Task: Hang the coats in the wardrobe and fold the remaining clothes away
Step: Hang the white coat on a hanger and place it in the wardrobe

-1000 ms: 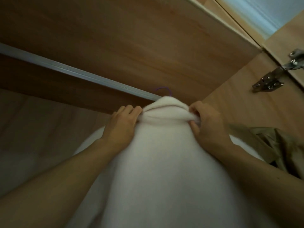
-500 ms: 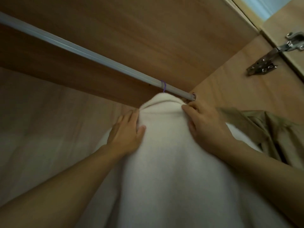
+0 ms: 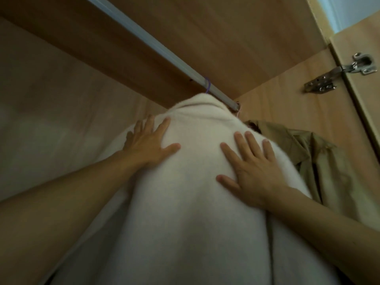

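A fluffy white coat (image 3: 191, 202) hangs from the wardrobe's metal rail (image 3: 156, 48) by a purple hanger hook (image 3: 208, 85). The hanger itself is hidden under the fabric. My left hand (image 3: 148, 144) lies flat on the coat's left shoulder, fingers spread. My right hand (image 3: 250, 167) rests flat on the coat's right shoulder, fingers apart. Neither hand grips anything. Behind the white coat, at the right, a khaki coat (image 3: 312, 161) hangs against the side wall.
The wooden top panel (image 3: 226, 27) of the wardrobe is just above the rail. The right side wall (image 3: 287, 99) carries a metal door hinge (image 3: 341, 74). The back wall (image 3: 51, 110) lies to the left, with open rail beside the white coat.
Both hands let go of the coat's collar and slid down onto its shoulders, now lying flat. The view tilted further up towards the rail.
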`<state>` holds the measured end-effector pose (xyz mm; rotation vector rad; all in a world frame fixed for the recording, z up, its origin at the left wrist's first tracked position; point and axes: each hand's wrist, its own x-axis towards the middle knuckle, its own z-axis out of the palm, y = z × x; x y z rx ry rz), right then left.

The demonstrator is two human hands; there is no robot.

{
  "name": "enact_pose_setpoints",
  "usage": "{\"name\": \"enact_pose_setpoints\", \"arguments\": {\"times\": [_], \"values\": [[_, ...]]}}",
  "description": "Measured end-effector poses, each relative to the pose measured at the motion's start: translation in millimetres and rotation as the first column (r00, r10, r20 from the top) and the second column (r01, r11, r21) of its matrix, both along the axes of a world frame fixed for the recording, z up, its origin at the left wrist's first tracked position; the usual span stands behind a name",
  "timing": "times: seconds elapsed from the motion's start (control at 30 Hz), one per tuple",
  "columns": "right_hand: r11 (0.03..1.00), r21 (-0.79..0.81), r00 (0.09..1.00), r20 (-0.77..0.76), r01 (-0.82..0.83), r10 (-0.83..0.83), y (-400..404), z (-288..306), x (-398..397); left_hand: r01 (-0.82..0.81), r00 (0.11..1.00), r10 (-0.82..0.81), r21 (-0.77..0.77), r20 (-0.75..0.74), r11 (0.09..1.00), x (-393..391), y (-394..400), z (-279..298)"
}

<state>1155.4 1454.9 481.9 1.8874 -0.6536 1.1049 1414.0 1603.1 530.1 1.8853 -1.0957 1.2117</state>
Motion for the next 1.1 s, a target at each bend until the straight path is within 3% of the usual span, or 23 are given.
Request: {"name": "enact_pose_setpoints", "arguments": {"times": [0.13,0.37,0.57,0.7,0.8,1.1], "values": [[0.999,0.003,0.999,0.014,0.037,-0.037,-6.2,-2.2,-5.3,0.118,0.992,-0.118,-0.001,-0.052,0.993,4.8,-28.9,-9.8],[0.993,-0.028,0.994,0.018,0.111,-0.110,-31.2,-1.3,-18.5,0.184,0.979,-0.183,0.007,-0.091,0.983,7.9,-83.9,-6.7],[0.980,-0.096,0.985,0.043,0.173,-0.170,-36.5,-13.7,-21.6,0.236,0.962,-0.216,0.110,-0.168,0.965,-1.4,-136.3,-25.7],[0.972,-0.103,0.977,0.051,0.213,-0.209,-38.7,-17.7,-21.1,0.259,0.949,-0.240,0.074,-0.203,0.963,-11.9,-151.1,-43.9],[0.973,-0.089,0.977,0.041,0.213,-0.210,-37.3,-23.9,-21.5,0.232,0.957,-0.216,0.063,-0.192,0.971,-12.5,-138.6,-54.4],[0.984,0.113,0.989,-0.071,0.137,-0.130,-12.1,-90.1,-9.1,-0.070,0.997,0.075,0.134,-0.031,0.988,12.5,-80.8,-121.1]]}}
